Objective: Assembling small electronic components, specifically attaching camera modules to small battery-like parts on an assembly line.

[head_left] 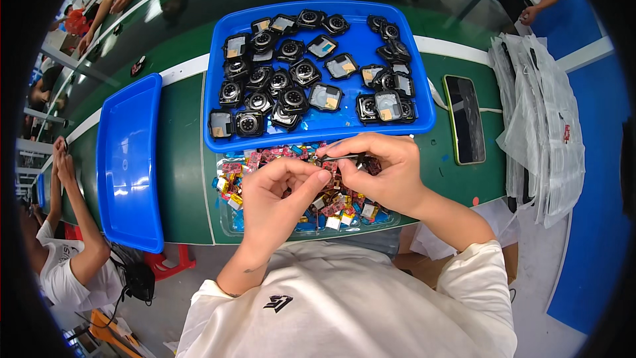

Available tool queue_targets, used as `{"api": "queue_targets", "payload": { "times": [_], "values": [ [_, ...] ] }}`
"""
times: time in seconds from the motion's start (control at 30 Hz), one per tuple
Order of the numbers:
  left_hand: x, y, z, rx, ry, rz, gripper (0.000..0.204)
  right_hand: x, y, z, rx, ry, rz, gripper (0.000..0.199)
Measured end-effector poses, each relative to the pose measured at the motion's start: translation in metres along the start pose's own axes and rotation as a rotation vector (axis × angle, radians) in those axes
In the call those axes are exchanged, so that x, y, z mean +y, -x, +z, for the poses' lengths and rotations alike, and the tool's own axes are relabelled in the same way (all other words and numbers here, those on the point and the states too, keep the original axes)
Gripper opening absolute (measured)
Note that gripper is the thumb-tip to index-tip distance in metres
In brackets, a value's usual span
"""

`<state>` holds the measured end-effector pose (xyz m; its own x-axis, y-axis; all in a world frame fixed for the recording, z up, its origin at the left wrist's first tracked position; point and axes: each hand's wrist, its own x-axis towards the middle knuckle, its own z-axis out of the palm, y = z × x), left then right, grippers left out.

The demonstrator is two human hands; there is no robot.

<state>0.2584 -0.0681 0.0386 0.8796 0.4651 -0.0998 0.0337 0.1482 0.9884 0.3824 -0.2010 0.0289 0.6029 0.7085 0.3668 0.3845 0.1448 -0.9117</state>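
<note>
Both hands meet over the near edge of the blue tray (424, 116). My left hand (275, 199) is closed, thumb and forefinger pinching a small red electronic part (330, 168). From the other side my right hand (391, 166) is closed on a slim dark piece (348, 157), whose kind its fingers partly hide. The two pieces are close together; whether they are joined I cannot tell. Beneath the hands, a clear plastic tray (230, 225) holds a heap of small red, yellow, white and blue electronic parts (331, 209). Many black smartwatch cases (291, 99) lie in the blue tray.
Another blue tray (129, 166) lies on the green table (182, 179) at left. To the right are a phone (466, 119) in a green case and a stack of translucent plastic bags (540, 132). Other people sit or stand at left and far right.
</note>
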Motion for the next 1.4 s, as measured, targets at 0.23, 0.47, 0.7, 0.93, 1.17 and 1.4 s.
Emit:
{"api": "queue_targets", "payload": {
  "times": [0.23,0.47,0.7,0.93,1.17,1.4],
  "values": [
    [-0.006,-0.002,0.002,0.061,0.021,0.049,0.008,-0.001,0.002,0.001,-0.020,-0.038,0.042,0.018],
    [-0.017,-0.003,0.001,0.094,-0.121,0.139,0.010,0.000,0.002,0.003,-0.015,-0.062,0.057,0.019],
    [0.033,-0.029,-0.034,0.024,-0.310,0.274,0.010,-0.005,0.000,0.007,0.185,-0.214,0.026,0.024],
    [0.067,-0.186,-0.125,0.638,-0.678,0.387,0.028,-0.003,0.005,0.001,-0.061,-0.017,-0.046,0.026],
    [0.015,-0.283,-0.170,0.463,-0.619,-0.099,0.032,-0.002,-0.006,-0.001,-0.191,0.182,-0.256,0.013],
    [0.015,-0.268,-0.164,0.540,-1.086,0.159,0.038,-0.004,-0.001,0.000,-0.209,0.289,-0.189,0.019]
  ]
}}
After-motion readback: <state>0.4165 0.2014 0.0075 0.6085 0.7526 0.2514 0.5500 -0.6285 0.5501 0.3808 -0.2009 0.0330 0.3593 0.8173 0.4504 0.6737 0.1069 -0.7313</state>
